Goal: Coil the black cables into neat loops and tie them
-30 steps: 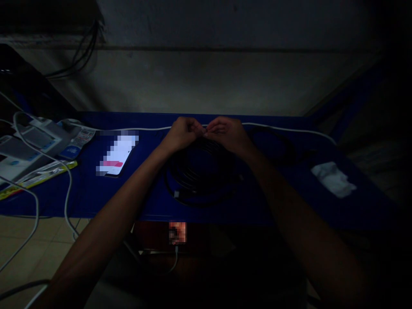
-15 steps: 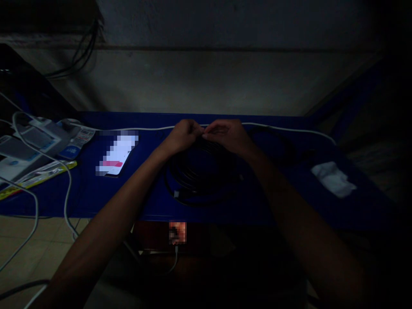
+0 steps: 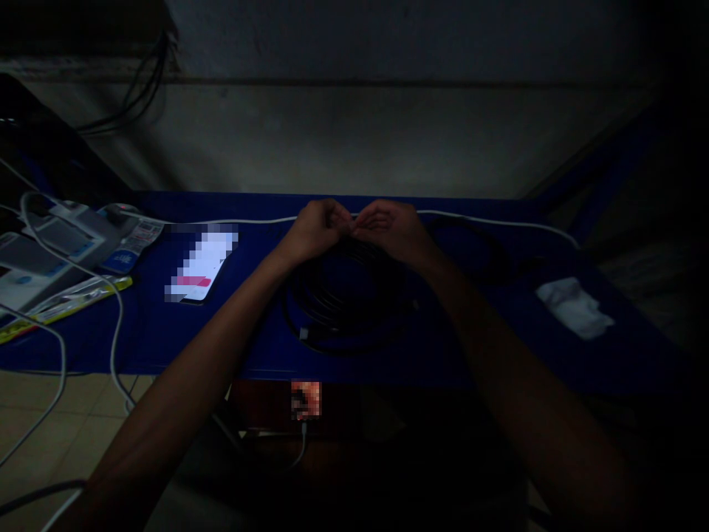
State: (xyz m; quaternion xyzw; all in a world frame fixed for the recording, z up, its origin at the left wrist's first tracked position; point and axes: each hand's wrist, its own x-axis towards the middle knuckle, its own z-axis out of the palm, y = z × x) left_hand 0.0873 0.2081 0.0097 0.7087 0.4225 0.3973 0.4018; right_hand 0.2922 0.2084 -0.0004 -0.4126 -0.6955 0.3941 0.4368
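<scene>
A coil of black cable (image 3: 310, 295) lies on the blue table (image 3: 244, 347), with a pale plug (image 3: 304, 334) at its near edge. My left hand (image 3: 321, 229) and my right hand (image 3: 391, 225) meet over the far side of the coil. The fingertips of both are pinched together and touch; whatever lies between them is too small and dark to make out. A white cable (image 3: 487, 220) runs along the table's back edge, passing behind both hands.
A lit phone (image 3: 207, 262) lies left of the coil. Further left are a grey-white power strip (image 3: 60, 244), a yellow-edged plastic wrapper (image 3: 77, 303) and loose white cables. A crumpled white cloth or tissue (image 3: 576, 309) lies to the right. A wall (image 3: 354, 140) rises behind.
Both hands have risen slightly, and the right hand's fingers show more openly. Their fingertips stay together over the coil. The coil and the other things have not moved.
</scene>
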